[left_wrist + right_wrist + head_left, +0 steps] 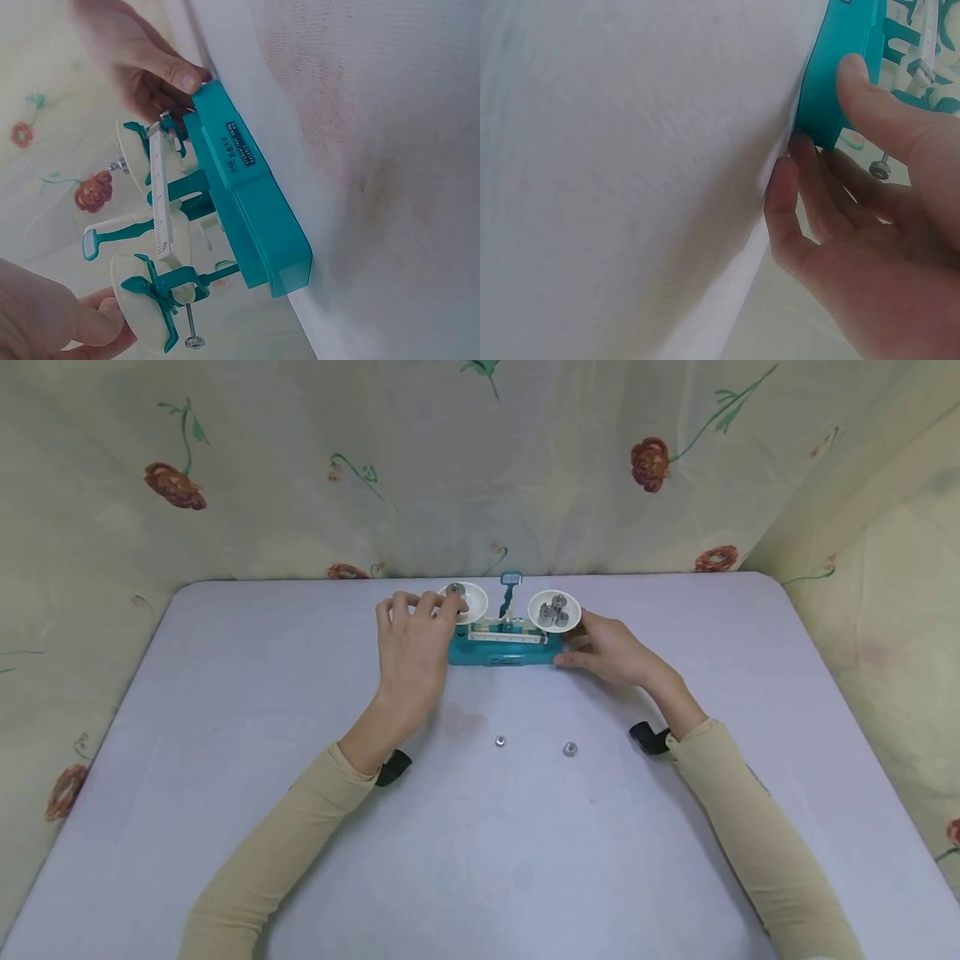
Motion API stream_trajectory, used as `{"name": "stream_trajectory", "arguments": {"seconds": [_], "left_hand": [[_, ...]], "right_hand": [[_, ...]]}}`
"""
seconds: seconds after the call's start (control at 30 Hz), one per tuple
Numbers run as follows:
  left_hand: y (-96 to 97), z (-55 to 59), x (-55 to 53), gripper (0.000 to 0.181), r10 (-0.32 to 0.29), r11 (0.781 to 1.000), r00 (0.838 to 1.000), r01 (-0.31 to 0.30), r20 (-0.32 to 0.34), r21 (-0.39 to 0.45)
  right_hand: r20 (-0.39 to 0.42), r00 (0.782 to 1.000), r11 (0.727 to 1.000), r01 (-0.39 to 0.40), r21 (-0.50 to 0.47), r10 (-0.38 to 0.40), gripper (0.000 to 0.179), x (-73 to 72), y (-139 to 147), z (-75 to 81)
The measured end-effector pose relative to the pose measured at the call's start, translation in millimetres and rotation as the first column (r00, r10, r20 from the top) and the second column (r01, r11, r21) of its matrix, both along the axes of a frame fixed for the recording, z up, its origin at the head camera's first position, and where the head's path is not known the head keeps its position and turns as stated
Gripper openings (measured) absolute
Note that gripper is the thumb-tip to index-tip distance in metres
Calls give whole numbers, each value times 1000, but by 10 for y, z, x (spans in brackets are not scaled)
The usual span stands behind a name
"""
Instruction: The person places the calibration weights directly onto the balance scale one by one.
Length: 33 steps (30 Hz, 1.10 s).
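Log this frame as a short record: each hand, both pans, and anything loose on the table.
Left hand: over the outer edge of the left pan; exact grip unclear
Right hand: grips the right end of the teal balance
Left pan contents: metal, partly hidden by the left hand
Right pan: clustered metal weights
Loose on table: smaller weight, larger weight

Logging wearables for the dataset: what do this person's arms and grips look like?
Left sleeve and right sleeve: long, beige, fairly snug. Left wrist camera and right wrist camera: black, stubby, beside the cuffs. Left grip and right grip: bare, no gloves. No cables show.
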State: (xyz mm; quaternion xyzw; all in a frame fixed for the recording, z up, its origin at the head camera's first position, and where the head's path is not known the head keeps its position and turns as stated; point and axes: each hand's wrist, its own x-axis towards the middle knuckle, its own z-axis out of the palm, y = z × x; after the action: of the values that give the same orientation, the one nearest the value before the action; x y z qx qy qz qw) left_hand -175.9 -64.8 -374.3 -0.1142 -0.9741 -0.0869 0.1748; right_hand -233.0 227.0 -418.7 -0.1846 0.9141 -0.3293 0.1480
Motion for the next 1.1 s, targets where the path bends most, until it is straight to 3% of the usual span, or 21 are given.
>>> {"name": "stream_trajectory", "arguments": {"seconds": [0.7,1.1], "left_hand": [[3,16,51,29,-47,998,996,51,-78,41],[75,49,181,23,-78,996,997,79,-21,47]], "right_hand": [[1,1000,1000,0,2,0,77,1,-1,1],[0,1000,1000,0,-2,0,76,5,-7,6]]}}
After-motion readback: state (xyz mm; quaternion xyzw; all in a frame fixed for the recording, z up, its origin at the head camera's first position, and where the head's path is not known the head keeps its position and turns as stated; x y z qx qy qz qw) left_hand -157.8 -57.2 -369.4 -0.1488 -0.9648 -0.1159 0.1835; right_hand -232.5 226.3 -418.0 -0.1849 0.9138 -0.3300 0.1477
